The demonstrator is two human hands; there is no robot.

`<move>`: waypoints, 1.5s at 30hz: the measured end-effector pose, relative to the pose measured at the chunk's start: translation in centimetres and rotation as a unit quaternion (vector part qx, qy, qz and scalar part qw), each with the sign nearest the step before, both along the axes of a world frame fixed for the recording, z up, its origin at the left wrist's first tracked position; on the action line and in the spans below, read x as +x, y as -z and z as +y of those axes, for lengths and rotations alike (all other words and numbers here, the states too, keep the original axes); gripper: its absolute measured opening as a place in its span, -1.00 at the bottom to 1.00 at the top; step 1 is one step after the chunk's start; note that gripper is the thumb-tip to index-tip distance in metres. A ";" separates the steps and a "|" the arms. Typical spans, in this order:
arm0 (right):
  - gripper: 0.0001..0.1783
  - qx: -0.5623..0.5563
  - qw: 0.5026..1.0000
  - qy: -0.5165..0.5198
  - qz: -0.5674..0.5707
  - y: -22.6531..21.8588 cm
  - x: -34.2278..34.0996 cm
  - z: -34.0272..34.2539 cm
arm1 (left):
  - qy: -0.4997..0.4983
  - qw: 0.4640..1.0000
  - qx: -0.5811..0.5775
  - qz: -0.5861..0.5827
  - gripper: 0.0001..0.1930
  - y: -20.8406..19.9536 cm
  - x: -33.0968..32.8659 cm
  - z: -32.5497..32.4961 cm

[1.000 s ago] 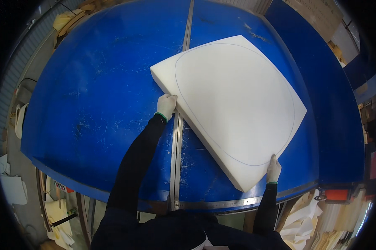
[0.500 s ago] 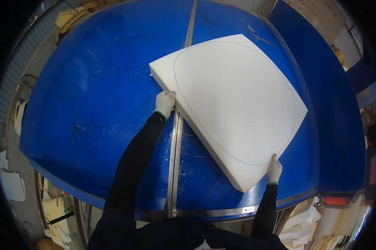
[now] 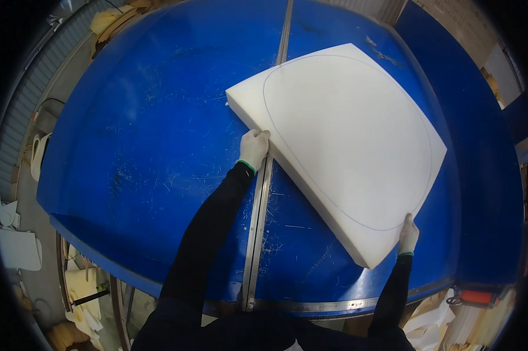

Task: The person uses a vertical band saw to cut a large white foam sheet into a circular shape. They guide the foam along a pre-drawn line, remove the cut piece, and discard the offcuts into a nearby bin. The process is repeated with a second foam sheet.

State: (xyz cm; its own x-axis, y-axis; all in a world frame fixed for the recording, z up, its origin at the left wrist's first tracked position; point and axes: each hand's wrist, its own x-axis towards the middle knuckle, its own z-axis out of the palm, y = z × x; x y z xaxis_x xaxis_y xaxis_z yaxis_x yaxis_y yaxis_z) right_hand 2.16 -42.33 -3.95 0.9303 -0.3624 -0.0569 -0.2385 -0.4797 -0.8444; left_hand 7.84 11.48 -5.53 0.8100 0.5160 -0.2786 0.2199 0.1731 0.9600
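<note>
White foam slab (image 3: 357,134) lay askew on the blue tabletop (image 3: 141,140), its long side slanting from far left to near right. Our left hand (image 3: 254,149) gripped that side; our right hand (image 3: 409,235), nearer us, held the adjoining right edge, thumb on top.

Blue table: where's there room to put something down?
The widest bare patch on the blue table lies left of the metal strip and left sleeve. A smaller one sits between strip, white slab and front edge. It's crowded at the slab: left hand and right hand hold it.
</note>
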 end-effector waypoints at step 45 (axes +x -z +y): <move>-0.38 -0.150 0.985 -0.073 0.044 -0.1 25.7 -16.0 | -0.006 1.000 -0.009 0.019 -0.71 -2.2 1.9 -12.6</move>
State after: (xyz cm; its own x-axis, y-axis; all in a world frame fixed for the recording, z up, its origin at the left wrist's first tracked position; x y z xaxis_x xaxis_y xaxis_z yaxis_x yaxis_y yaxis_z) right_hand 27.90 -58.30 -3.83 0.9701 -0.2375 -0.0506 -0.2144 -0.7395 -0.6381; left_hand 9.73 -1.17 -3.32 0.7927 0.5199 -0.3185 0.2538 0.1935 0.9477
